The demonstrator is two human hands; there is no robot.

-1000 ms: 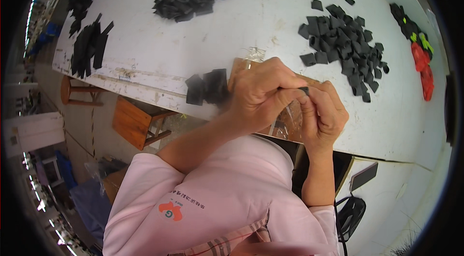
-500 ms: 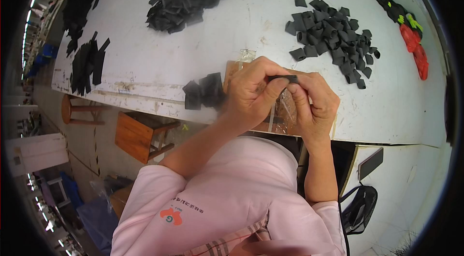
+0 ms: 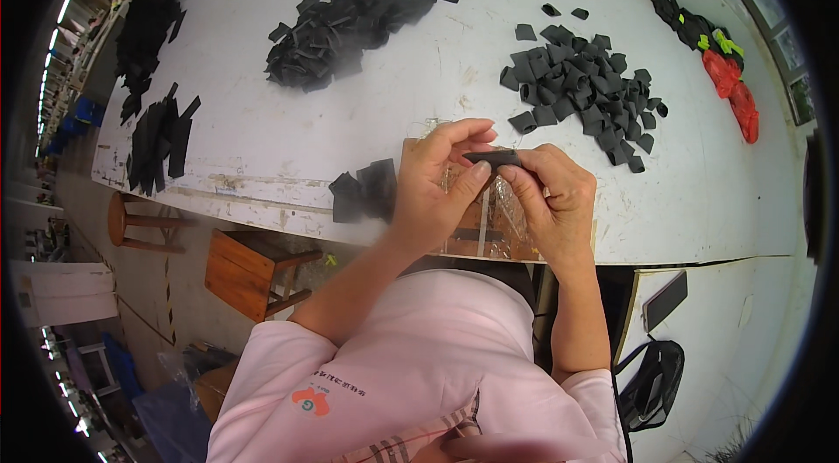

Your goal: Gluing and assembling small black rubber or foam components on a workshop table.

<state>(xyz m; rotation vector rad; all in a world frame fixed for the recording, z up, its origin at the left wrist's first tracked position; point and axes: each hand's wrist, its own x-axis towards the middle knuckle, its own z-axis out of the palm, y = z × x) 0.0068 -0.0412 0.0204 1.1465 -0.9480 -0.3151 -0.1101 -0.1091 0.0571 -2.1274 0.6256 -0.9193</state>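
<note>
Above the near edge of the table, my right hand (image 3: 558, 199) pinches a small black fabric piece (image 3: 494, 157), thumb in front and fingers behind. Against the left end of this folded or rolled strip presses the thumb of my left hand (image 3: 437, 181). Its upper fingers are lifted and curved over the piece, and some fingers are hidden. Below the hands lies a brown board (image 3: 463, 240) partly covered with crinkled clear plastic film (image 3: 509, 211). Flat black pieces (image 3: 365, 190) rest just left of my left hand.
Looped black pieces (image 3: 584, 83) are heaped at the right on the white table (image 3: 419, 52). Another black pile (image 3: 345, 26) lies at the far middle, and black strips (image 3: 160, 144) at the left. Red bags (image 3: 732, 91) sit far right. Wooden stools (image 3: 240, 275) stand left below the table.
My left fingers have lifted and opened away from the fabric piece, leaving more of it showing. Both hands are slightly lower in the picture, and the view has shifted a little.
</note>
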